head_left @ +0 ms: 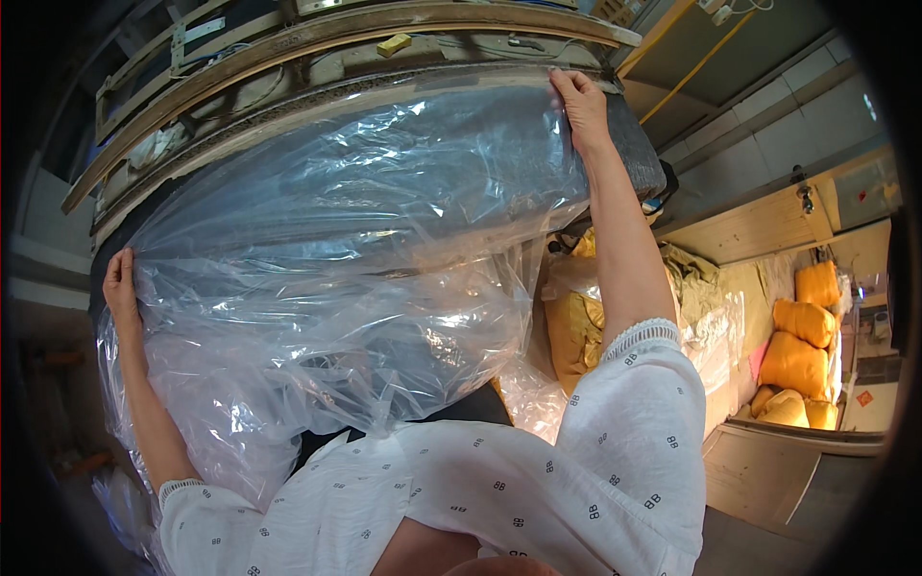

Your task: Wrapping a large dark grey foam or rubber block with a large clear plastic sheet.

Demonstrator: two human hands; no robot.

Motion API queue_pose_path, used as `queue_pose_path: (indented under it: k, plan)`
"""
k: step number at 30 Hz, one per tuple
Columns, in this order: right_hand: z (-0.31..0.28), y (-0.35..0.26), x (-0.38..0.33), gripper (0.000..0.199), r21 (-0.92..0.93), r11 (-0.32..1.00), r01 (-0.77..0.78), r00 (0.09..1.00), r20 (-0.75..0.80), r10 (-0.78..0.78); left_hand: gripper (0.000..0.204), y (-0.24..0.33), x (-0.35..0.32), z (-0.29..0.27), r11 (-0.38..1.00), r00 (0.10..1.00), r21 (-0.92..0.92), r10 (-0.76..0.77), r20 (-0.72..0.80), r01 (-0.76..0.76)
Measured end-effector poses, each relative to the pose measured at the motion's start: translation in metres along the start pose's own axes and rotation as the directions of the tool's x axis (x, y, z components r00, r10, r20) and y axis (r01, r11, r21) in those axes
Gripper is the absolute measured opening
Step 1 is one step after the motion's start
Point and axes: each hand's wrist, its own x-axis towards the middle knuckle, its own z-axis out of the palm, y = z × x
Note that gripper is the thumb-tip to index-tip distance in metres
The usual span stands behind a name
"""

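Two pinches are holding a wide, slack clear plastic sheet (336, 250)

The left hand (121, 278) is pinching the sheet at its left side with closely curled fingers, while the right hand (584, 110) is gripping the far right edge narrowly between thumb and fingertips. Nearest the body, loose folds are bunching against the white shirt (499, 470); leaning in could trap them there, and a pull could then stretch or tear the film. Farther out, the sheet is lying wrinkled across a dark worktop (639, 158), spanning the space between the hands and drooping over the near side. Whether the fingers are catching one layer or two, I cannot tell; an uneven pull could let a layer slip free or skew the sheet. To the right, its side is hanging near a yellow bundle (571, 336), where it could snag. Beyond the worktop, a wooden rail (538, 21) is running along the back, with a small yellow block (394, 44) resting before it; rough wood could nick film riding up that far. Off to the far right, orange bundles (802, 365) are sitting stacked, probably posing little risk.
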Motion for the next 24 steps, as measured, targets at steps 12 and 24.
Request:
queue_pose_path:
  k: [12,24]
  plan:
    - [0.018,0.013,0.011,0.022,-0.510,0.819,0.263,0.909,-0.154,-0.388,0.035,0.023,0.014,0.021,0.984,0.983,0.176,0.010,-0.185,0.023]
    - [0.040,0.027,0.039,0.029,-0.763,0.633,0.129,0.875,-0.213,-0.434,0.032,0.002,0.083,0.064,0.999,0.963,0.025,-0.035,-0.269,0.043]
